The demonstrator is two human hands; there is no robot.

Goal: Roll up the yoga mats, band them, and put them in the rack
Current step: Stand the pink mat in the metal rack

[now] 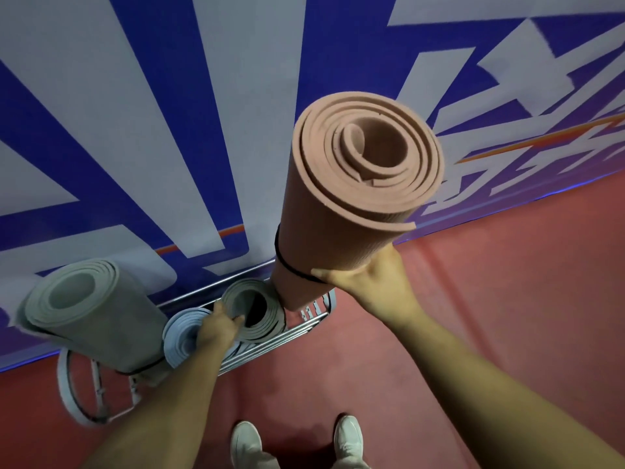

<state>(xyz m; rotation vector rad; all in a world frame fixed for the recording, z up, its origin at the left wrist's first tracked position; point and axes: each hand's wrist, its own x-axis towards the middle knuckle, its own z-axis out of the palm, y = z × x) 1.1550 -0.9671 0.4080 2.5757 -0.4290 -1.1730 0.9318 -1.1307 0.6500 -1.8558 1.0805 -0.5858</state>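
My right hand (365,279) grips a rolled pink yoga mat (341,204) held upright, a black band (291,269) around its lower part. Its bottom end hangs over the right end of the metal rack (304,328). My left hand (218,328) reaches down into the rack and holds the rim of a rolled grey mat (253,311) standing there. Beside it stands a light blue rolled mat (179,336). A larger grey-green rolled mat (88,309) with a black band leans at the rack's left end.
The rack stands against a blue-and-white patterned wall (169,113) on a red floor (507,299). A white ring frame (67,394) forms the rack's left end. My two white shoes (247,441) are at the bottom edge.
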